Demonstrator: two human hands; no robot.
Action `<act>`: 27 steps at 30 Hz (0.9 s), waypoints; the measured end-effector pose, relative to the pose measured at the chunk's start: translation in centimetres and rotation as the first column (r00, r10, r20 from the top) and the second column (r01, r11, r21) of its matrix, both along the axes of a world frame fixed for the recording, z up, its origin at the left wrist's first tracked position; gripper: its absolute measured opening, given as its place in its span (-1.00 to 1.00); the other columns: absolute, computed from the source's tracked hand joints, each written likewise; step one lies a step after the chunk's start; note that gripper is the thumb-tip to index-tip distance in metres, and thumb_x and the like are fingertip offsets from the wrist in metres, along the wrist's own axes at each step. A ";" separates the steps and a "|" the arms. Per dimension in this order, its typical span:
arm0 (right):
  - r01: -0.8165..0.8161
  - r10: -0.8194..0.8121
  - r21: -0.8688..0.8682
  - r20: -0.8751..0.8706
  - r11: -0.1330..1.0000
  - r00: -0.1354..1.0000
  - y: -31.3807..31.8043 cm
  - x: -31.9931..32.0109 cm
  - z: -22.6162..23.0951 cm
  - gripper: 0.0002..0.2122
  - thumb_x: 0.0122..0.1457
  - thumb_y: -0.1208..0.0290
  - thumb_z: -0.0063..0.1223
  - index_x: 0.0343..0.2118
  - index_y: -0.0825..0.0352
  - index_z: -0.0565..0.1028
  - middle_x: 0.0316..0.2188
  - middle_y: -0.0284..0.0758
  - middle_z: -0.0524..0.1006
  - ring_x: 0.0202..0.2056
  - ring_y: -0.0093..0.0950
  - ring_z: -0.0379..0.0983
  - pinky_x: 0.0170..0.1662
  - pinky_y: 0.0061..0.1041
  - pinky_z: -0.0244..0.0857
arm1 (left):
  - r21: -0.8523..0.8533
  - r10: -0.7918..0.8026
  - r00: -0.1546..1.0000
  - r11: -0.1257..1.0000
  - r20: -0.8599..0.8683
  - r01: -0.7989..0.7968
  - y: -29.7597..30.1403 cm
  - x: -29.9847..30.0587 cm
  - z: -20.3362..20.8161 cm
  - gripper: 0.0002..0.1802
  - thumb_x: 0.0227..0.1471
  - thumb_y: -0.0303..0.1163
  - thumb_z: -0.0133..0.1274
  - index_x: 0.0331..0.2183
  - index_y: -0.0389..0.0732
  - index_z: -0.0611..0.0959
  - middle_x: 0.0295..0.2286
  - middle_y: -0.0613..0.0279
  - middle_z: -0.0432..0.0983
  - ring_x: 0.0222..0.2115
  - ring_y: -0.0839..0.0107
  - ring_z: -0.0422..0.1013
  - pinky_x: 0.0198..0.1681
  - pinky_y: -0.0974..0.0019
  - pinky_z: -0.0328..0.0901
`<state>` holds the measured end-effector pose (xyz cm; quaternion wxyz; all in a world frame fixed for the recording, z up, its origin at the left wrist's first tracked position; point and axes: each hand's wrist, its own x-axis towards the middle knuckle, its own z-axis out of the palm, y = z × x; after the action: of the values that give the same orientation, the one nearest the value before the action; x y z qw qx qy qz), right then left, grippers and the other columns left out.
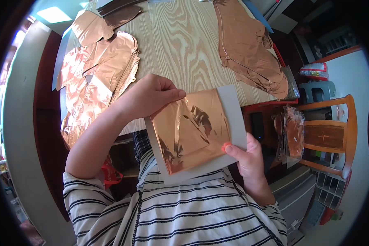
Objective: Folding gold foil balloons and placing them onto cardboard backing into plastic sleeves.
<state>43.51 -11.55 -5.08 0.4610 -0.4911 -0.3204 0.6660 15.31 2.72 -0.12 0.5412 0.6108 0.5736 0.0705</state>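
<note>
A folded, uninflated copper-coloured foil balloon point(201, 139) lies flat on a pale grey card point(235, 110), held tilted in front of my body at the near table edge. My left hand point(153, 95) is closed at the top left of this stack, thumb and fingers pinching the foil's upper edge. At the lower right corner my right hand point(250, 160) grips the card, its thumb on top beside the foil. An orange cover sits on that thumb's tip. The fingers under the card are hidden.
Flat copper foil balloons point(98, 74) are piled on the left of the wood-grain table point(180, 45). Another foil pile point(250, 49) lies at the right. A wooden chair point(328, 133) with clear-bagged foil packs point(293, 135) beside it stands at the right.
</note>
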 end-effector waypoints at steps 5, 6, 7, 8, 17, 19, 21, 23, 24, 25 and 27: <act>-0.052 0.051 0.009 0.099 0.999 0.994 2.3 -0.5 -1.9 -0.73 0.14 0.53 0.30 -0.10 0.41 0.54 -0.28 -0.36 0.63 -0.27 -0.63 0.54 -0.12 -0.59 0.42 | 0.108 -0.057 0.989 0.992 -0.135 0.072 2.5 -0.4 -2.4 -0.53 0.12 -0.05 0.21 -0.41 -0.35 0.72 -0.66 0.21 0.52 -0.64 0.43 0.44 -0.48 0.28 0.37; -0.032 0.029 0.022 0.093 0.999 0.995 3.0 -0.9 -3.0 -0.73 0.14 0.54 0.30 -0.10 0.42 0.54 -0.27 -0.36 0.63 -0.26 -0.64 0.54 -0.12 -0.59 0.42 | 0.180 -0.062 0.979 0.979 -0.195 0.098 3.1 -0.4 -3.1 -0.54 0.13 -0.06 0.21 -0.44 -0.34 0.71 -0.68 0.21 0.52 -0.66 0.45 0.44 -0.50 0.30 0.35; -0.011 0.008 0.035 0.088 0.999 0.996 3.6 -1.5 -3.9 -0.73 0.14 0.55 0.30 -0.11 0.42 0.54 -0.27 -0.36 0.63 -0.26 -0.64 0.53 -0.12 -0.59 0.42 | 0.249 -0.061 0.965 0.960 -0.254 0.126 3.6 -0.3 -3.6 -0.54 0.13 -0.06 0.20 -0.48 -0.33 0.71 -0.69 0.20 0.51 -0.68 0.46 0.44 -0.53 0.31 0.34; 0.006 -0.009 0.039 0.083 0.999 0.997 4.0 -2.0 -4.3 -0.73 0.13 0.56 0.29 -0.11 0.42 0.54 -0.26 -0.36 0.63 -0.25 -0.65 0.53 -0.11 -0.59 0.42 | 0.307 -0.055 0.949 0.939 -0.310 0.155 3.8 -0.4 -3.9 -0.54 0.14 -0.07 0.20 -0.51 -0.32 0.71 -0.71 0.20 0.50 -0.70 0.48 0.43 -0.55 0.32 0.32; 0.038 -0.051 0.050 0.301 0.998 0.952 5.7 -3.9 -2.8 -0.73 0.14 0.46 0.31 -0.13 0.42 0.53 -0.30 -0.38 0.63 -0.37 -0.69 0.52 -0.35 -0.68 0.43 | 0.148 -0.107 0.963 0.978 -0.247 0.147 4.5 -2.3 -1.6 -0.61 0.08 -0.10 0.22 -0.40 -0.29 0.72 -0.57 0.18 0.59 -0.52 0.43 0.52 -0.41 0.30 0.38; 0.043 -0.049 0.027 0.331 0.999 0.943 5.7 -4.1 -2.4 -0.73 0.14 0.43 0.32 -0.16 0.42 0.53 -0.32 -0.37 0.64 -0.39 -0.69 0.53 -0.36 -0.65 0.44 | 0.152 -0.090 0.985 0.982 -0.144 0.112 4.6 -3.4 -2.3 -0.66 0.09 -0.15 0.23 -0.40 -0.29 0.71 -0.59 0.28 0.55 -0.54 0.54 0.45 -0.44 0.37 0.34; 0.038 -0.059 0.066 0.356 0.997 0.933 5.7 -4.4 -2.3 -0.74 0.14 0.40 0.33 -0.19 0.43 0.54 -0.35 -0.33 0.65 -0.40 -0.67 0.53 -0.36 -0.58 0.46 | 0.133 -0.081 0.995 0.987 -0.058 0.088 4.7 -4.1 -2.7 -0.69 0.10 -0.19 0.24 -0.39 -0.29 0.71 -0.60 0.35 0.52 -0.56 0.60 0.40 -0.46 0.41 0.31; -0.119 -0.027 0.236 0.535 0.964 0.844 6.4 -3.5 -3.1 -0.72 0.13 0.35 0.35 -0.23 0.43 0.54 -0.38 -0.26 0.65 -0.45 -0.56 0.56 -0.36 -0.47 0.47 | 0.089 -0.080 0.997 0.993 0.013 0.079 5.1 -4.4 -3.0 -0.70 0.10 -0.21 0.25 -0.37 -0.30 0.70 -0.60 0.39 0.50 -0.56 0.62 0.38 -0.47 0.43 0.30; -0.214 -0.023 0.306 0.619 0.928 0.785 7.0 -2.8 -3.0 -0.71 0.12 0.32 0.36 -0.24 0.43 0.54 -0.40 -0.23 0.65 -0.47 -0.51 0.57 -0.36 -0.41 0.48 | 0.094 -0.080 0.996 0.993 0.044 0.075 5.2 -4.7 -3.2 -0.73 0.12 -0.24 0.24 -0.38 -0.30 0.70 -0.61 0.40 0.49 -0.58 0.64 0.36 -0.50 0.45 0.26; -0.294 0.049 0.124 0.854 0.948 0.519 7.4 -1.6 -1.9 -0.64 0.08 0.21 0.39 -0.27 0.42 0.55 -0.42 -0.13 0.64 -0.45 -0.31 0.60 -0.31 -0.30 0.48 | 0.098 -0.079 0.994 0.993 0.074 0.071 5.2 -4.9 -3.4 -0.75 0.13 -0.28 0.23 -0.38 -0.30 0.70 -0.62 0.42 0.49 -0.60 0.66 0.35 -0.53 0.46 0.23; -0.277 -0.186 0.283 0.926 0.918 0.327 9.1 -2.1 1.9 -0.59 0.07 0.11 0.36 -0.23 0.39 0.57 -0.36 -0.15 0.63 -0.35 -0.21 0.59 -0.27 -0.31 0.47 | 0.100 -0.077 0.993 0.993 0.093 0.067 5.3 -5.5 -3.6 -0.77 0.15 -0.30 0.22 -0.38 -0.30 0.70 -0.63 0.43 0.48 -0.61 0.68 0.34 -0.55 0.48 0.20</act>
<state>41.37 -2.43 -3.23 0.2576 -0.6723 -0.6673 0.1907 9.84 8.01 -3.70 0.5402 0.6525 0.5204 0.1080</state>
